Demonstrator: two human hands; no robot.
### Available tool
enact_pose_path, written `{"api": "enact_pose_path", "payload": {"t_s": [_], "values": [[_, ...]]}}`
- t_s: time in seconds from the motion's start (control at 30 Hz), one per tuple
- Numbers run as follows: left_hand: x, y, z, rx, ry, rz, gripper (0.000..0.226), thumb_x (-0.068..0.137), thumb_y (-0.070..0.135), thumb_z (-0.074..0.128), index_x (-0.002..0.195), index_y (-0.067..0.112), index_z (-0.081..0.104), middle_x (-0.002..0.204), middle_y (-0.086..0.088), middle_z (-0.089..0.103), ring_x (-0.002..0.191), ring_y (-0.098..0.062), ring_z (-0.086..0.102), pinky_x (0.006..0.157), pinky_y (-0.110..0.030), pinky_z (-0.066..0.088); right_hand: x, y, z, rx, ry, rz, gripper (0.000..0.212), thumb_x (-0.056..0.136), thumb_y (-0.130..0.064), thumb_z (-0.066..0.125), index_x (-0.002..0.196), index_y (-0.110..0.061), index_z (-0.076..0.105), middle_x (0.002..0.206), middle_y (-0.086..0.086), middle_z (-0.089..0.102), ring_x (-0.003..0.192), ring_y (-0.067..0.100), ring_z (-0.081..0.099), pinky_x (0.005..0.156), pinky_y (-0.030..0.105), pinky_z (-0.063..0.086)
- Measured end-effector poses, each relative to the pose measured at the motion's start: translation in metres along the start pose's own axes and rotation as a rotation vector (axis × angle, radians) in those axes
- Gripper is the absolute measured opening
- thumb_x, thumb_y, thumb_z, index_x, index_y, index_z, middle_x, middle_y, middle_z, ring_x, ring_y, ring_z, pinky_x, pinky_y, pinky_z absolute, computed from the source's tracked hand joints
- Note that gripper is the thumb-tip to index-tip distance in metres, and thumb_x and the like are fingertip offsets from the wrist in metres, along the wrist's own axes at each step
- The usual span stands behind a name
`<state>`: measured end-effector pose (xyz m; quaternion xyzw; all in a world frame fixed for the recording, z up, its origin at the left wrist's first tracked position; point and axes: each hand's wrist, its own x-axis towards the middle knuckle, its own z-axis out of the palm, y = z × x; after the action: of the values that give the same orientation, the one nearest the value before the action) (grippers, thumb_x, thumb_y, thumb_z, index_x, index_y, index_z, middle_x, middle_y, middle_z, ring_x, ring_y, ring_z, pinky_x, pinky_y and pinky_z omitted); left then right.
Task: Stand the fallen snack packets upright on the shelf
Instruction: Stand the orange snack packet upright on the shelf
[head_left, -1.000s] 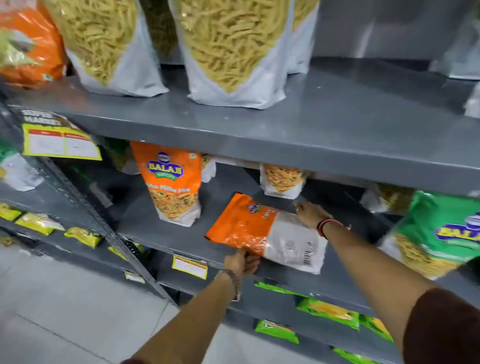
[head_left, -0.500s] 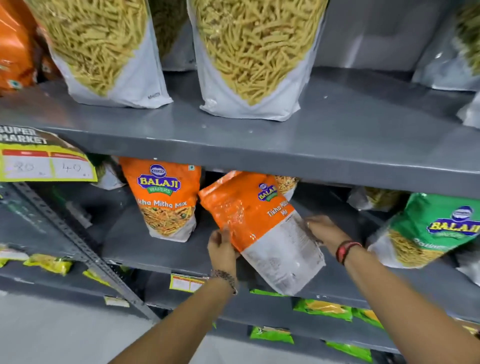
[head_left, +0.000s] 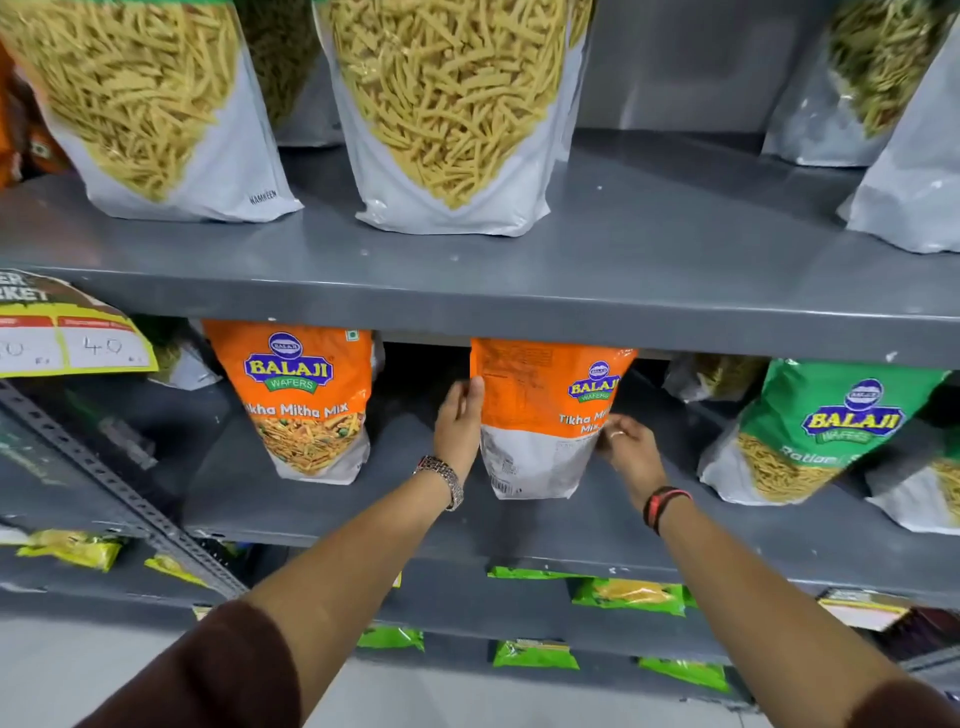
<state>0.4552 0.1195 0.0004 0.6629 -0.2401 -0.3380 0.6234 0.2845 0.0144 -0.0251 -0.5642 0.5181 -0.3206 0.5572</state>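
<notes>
An orange and white Tikha Mitha Mix packet (head_left: 535, 415) stands upright on the middle grey shelf (head_left: 597, 525), its side panel turned toward me. My left hand (head_left: 460, 423) presses flat on the packet's left edge. My right hand (head_left: 626, 447) grips its right edge lower down. A second orange packet of the same kind (head_left: 304, 400) stands upright to the left, apart from the held one. A green packet (head_left: 810, 431) leans slightly at the right.
Large clear-fronted packets of yellow sticks (head_left: 441, 104) stand on the upper shelf (head_left: 519, 306). A yellow price card (head_left: 67, 338) hangs at the left. Small green and yellow packets (head_left: 628, 595) lie on the lower shelves. A slotted metal brace (head_left: 119, 493) runs diagonally at the left.
The orange packet lay flat on the shelf, then was tilted up, and now stands upright. Both hands moved up and inward along its sides.
</notes>
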Motion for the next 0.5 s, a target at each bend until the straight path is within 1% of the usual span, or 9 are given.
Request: {"api": "enact_pose_path", "payload": {"t_s": [0.03,0.1,0.17,0.2,0.23,0.3,0.4,0.43,0.5], "values": [[-0.005,-0.004,0.003,0.016,0.006,-0.066,0.057,0.092,0.049,0.041,0.134,0.011,0.047,0.133,-0.006,0.054,0.129,-0.024,0.048,0.104,-0.036,0.042,-0.001,-0.002,-0.001,0.017,-0.012,0.007,0.027,0.096,-0.011,0.036,0.088,-0.010,0.061,0.100,0.013,0.065,0.093,0.026,0.060,0.092,0.040,0.049],[-0.020,-0.015,0.008,0.131,-0.004,-0.208,0.065,0.094,0.050,0.031,0.145,0.011,0.030,0.153,-0.008,0.033,0.142,-0.024,0.031,0.114,-0.036,0.028,-0.002,-0.004,-0.002,0.045,-0.026,0.018,0.029,0.098,-0.021,0.036,0.087,-0.014,0.062,0.100,0.010,0.066,0.096,0.025,0.061,0.094,0.038,0.048],[-0.037,-0.029,0.013,0.225,-0.070,-0.355,0.072,0.095,0.050,0.029,0.150,0.006,0.013,0.159,-0.010,0.017,0.146,-0.026,0.022,0.118,-0.038,0.022,-0.004,-0.004,-0.005,0.013,-0.025,0.051,0.033,0.098,-0.030,0.036,0.090,-0.014,0.064,0.098,0.007,0.067,0.096,0.025,0.062,0.094,0.038,0.047],[-0.043,-0.035,0.016,0.232,-0.119,-0.417,0.075,0.094,0.050,0.029,0.150,0.005,0.006,0.160,-0.010,0.013,0.146,-0.026,0.022,0.118,-0.041,0.023,-0.005,-0.004,-0.006,-0.018,-0.024,0.068,0.037,0.098,-0.033,0.036,0.095,-0.011,0.065,0.102,0.009,0.068,0.099,0.027,0.063,0.097,0.041,0.047],[-0.047,-0.039,0.020,0.220,-0.157,-0.454,0.076,0.094,0.049,0.030,0.149,0.005,0.004,0.159,-0.010,0.014,0.145,-0.027,0.024,0.117,-0.044,0.025,-0.007,-0.003,-0.008,-0.057,-0.014,0.080,0.040,0.097,-0.034,0.037,0.099,-0.007,0.065,0.106,0.013,0.069,0.102,0.030,0.063,0.100,0.045,0.046],[-0.046,-0.040,0.030,0.146,-0.156,-0.471,0.072,0.094,0.048,0.032,0.148,0.006,0.009,0.156,-0.011,0.024,0.141,-0.029,0.030,0.115,-0.047,0.029,-0.014,-0.001,-0.013,-0.149,-0.004,0.078,0.040,0.096,-0.031,0.039,0.099,-0.001,0.066,0.108,0.020,0.069,0.104,0.036,0.062,0.100,0.051,0.045],[-0.026,-0.033,0.043,0.048,-0.051,-0.490,0.067,0.094,0.047,0.035,0.145,0.004,0.023,0.151,-0.015,0.035,0.137,-0.032,0.038,0.113,-0.047,0.032,-0.029,0.008,-0.017,-0.277,-0.043,0.044,0.030,0.091,-0.012,0.040,0.089,0.003,0.065,0.099,0.024,0.070,0.098,0.039,0.063,0.094,0.050,0.048],[-0.020,-0.031,0.046,0.042,-0.051,-0.495,0.065,0.094,0.047,0.033,0.143,0.004,0.028,0.149,-0.016,0.039,0.135,-0.033,0.041,0.112,-0.047,0.034,-0.034,0.012,-0.017,-0.304,-0.061,0.044,0.028,0.089,-0.009,0.040,0.086,0.003,0.065,0.095,0.023,0.071,0.094,0.037,0.064,0.093,0.049,0.050],[-0.009,-0.029,0.052,0.052,-0.082,-0.461,0.063,0.095,0.048,0.029,0.139,0.005,0.039,0.145,-0.017,0.045,0.132,-0.034,0.046,0.110,-0.045,0.038,-0.043,0.020,-0.013,-0.330,-0.118,0.031,0.028,0.086,-0.005,0.040,0.076,-0.004,0.065,0.082,0.012,0.071,0.082,0.027,0.065,0.087,0.042,0.051]]}}
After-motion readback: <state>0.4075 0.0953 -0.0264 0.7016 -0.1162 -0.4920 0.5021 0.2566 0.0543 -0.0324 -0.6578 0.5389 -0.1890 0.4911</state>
